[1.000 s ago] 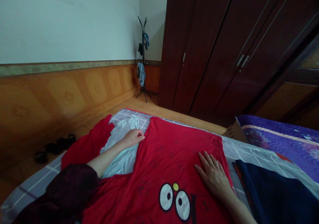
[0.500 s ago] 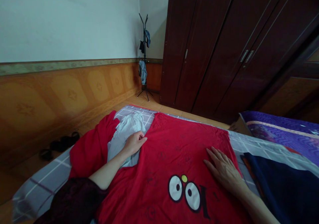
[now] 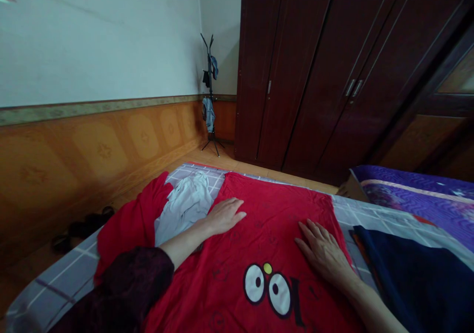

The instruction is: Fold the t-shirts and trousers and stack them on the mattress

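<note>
A red T-shirt (image 3: 259, 244) with a big-eyed cartoon print lies spread over the bed in front of me. My left hand (image 3: 225, 215) rests on its left part, fingers stretched out and pointing right. Flat on the right side of the shirt is my right hand (image 3: 321, 251), its fingers spread. Neither hand grips anything. Left of the shirt lie a crumpled pale grey garment (image 3: 185, 202) and a bunched red cloth (image 3: 129, 224). My left forearm passes in front of part of the grey garment.
The bed (image 3: 48, 283) has a grey checked sheet. Folded dark blue clothing (image 3: 414, 269) lies at right. Beyond are a dark wardrobe (image 3: 296, 76), a coat rack (image 3: 210, 86) and a purple quilted mattress (image 3: 414, 189). Dark shoes (image 3: 81, 229) stand on the floor at left.
My left hand has let go of the shirt's left edge and moved right onto the fabric, its fingers now straightened. My right hand stays flat on the shirt. The view has shifted slightly.
</note>
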